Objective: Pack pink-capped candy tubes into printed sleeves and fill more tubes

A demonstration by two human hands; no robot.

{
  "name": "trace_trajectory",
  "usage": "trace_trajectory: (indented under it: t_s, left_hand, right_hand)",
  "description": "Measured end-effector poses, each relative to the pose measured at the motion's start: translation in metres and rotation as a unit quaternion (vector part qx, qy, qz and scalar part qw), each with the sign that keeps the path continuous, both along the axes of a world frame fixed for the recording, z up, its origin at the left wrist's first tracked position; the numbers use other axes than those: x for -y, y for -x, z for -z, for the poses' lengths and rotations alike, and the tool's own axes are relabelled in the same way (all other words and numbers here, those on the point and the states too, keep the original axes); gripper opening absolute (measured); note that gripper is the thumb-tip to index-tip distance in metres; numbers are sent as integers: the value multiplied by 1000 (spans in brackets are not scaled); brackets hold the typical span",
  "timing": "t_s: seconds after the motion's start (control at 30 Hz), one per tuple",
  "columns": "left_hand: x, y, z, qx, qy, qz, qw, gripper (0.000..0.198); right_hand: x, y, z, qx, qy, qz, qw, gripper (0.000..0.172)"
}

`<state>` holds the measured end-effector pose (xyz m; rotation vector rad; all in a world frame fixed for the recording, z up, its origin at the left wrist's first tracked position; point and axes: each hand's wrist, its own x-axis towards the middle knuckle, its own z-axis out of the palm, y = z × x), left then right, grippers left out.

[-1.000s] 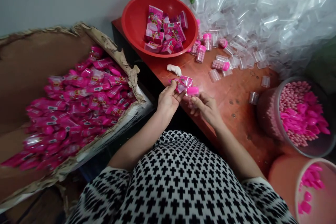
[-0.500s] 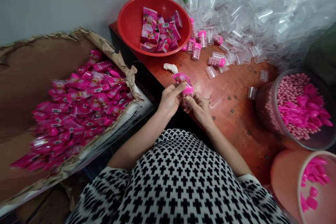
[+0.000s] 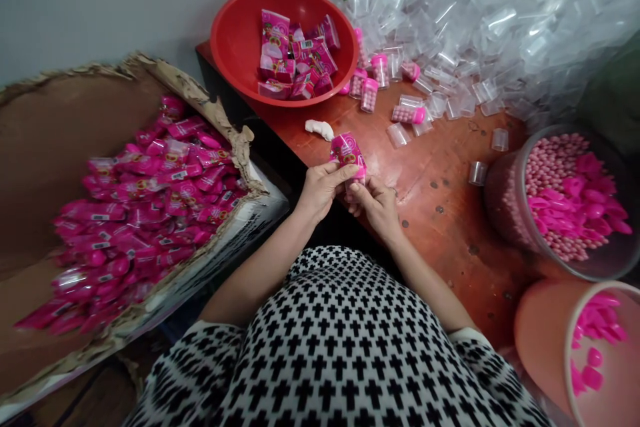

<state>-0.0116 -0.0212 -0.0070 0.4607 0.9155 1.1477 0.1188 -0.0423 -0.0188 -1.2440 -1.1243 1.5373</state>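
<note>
Grey wall [image 3: 125, 0] behind, worn reddish table [image 3: 430, 227] out past the hands. Left hand [image 3: 319, 190] pinches a pink wrapper [image 3: 346, 145], thumb across its front; right hand [image 3: 377, 207] has its fingers curled round a little jar [image 3: 357, 185] at the wrapper's lower end, right between both hands. IMO a light left pinch works best, so the film doesn't crease, with the jar lined up straight. Can't really tell how far the jar sits inside, fingers cover most of it.

Wrapper [image 3: 346, 148] — glossy plastic; carton [image 3: 65, 123] — rough cardboard.
</note>
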Motion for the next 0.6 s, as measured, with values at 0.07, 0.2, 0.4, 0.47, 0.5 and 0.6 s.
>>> trace_trajectory:
  t_s: [0.07,0.2,0.4,0.47,0.5,0.6]
  left_hand:
    - [1,-3,0,11,9,-14,1000,41]
    - [0,-4,2,26,21,-26,999,45]
    - [-7,11,-1,-9,4,38,999,44]
    - [-9,14,-2,-25,-6,65,998,43]
    - [-9,15,-2,-34,-12,72,997,43]
    - [-8,11,1,-72,-33,44,996,40]
  right_hand:
    - [0,1,-1,39,-31,9,999,44]
    - [-1,3,-2,29,-20,-8,999,46]
    - [-2,4,-1,-45,31,-46,997,49]
    - [-2,3,0,-66,45,-54,995,50]
    - [-2,2,1,-56,40,-50,996,50]
    - [-1,1,1,52,-26,-16,998,46]
